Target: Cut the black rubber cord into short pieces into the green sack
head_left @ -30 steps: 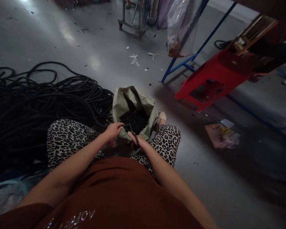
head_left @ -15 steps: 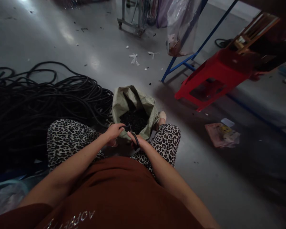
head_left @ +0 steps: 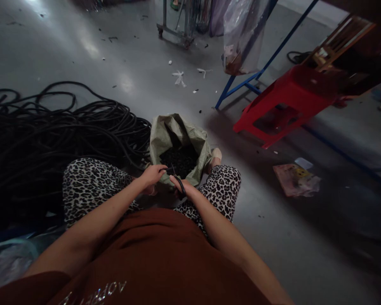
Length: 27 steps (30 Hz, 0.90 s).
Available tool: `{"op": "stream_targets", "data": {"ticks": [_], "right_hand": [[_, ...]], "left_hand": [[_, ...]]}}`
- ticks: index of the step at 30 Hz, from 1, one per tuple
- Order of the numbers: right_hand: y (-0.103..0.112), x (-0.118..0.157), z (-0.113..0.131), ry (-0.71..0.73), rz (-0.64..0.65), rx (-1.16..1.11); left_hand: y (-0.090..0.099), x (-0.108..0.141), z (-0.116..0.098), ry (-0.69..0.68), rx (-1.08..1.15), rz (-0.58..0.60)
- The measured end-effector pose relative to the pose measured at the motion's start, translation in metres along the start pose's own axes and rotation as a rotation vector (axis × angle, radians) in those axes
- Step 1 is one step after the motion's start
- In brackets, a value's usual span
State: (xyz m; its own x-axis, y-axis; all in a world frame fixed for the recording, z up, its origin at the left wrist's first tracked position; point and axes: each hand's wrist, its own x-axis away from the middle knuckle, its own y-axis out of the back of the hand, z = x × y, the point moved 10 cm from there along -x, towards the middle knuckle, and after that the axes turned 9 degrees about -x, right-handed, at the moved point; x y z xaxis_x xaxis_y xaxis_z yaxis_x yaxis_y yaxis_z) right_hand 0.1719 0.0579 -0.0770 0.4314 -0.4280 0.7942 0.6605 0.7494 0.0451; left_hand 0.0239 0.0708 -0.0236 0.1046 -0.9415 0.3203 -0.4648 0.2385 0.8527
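Observation:
Between my knees a pale green woven sack [head_left: 200, 140] stands with its mouth wide, holding many small black pieces [head_left: 179, 159]. My right hand [head_left: 184, 187] grips scissors [head_left: 179, 183] by their black handles, blades pointing up over the near rim of the sack. Just left of the blades, my left hand [head_left: 153, 174] is closed on a short end of black cord [head_left: 168, 168]. The cord end lies close to the blades; whether they touch it I cannot tell. Some fingers of both hands are hidden from above.
A large heap of black cord [head_left: 92, 123] spreads over the floor at left. A red plastic stool [head_left: 292, 101] and a blue metal frame [head_left: 238, 84] stand at right. A crumpled plastic packet [head_left: 295, 180] lies on the floor; a teal tub [head_left: 31, 245] sits lower left.

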Motion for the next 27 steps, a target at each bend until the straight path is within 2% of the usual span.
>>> {"op": "stream_targets", "data": {"ticks": [11, 20, 27], "right_hand": [[0.000, 0.002, 0.004, 0.036, 0.013, 0.025], [0.005, 0.001, 0.002, 0.012, -0.066, 0.051], [0.015, 0.003, -0.004, -0.063, -0.139, -0.052]], "left_hand": [[-0.003, 0.000, -0.005, -0.013, 0.031, 0.041], [0.002, -0.002, -0.009, -0.045, -0.008, -0.009], [0.013, 0.006, -0.001, -0.051, -0.130, -0.018]]}}
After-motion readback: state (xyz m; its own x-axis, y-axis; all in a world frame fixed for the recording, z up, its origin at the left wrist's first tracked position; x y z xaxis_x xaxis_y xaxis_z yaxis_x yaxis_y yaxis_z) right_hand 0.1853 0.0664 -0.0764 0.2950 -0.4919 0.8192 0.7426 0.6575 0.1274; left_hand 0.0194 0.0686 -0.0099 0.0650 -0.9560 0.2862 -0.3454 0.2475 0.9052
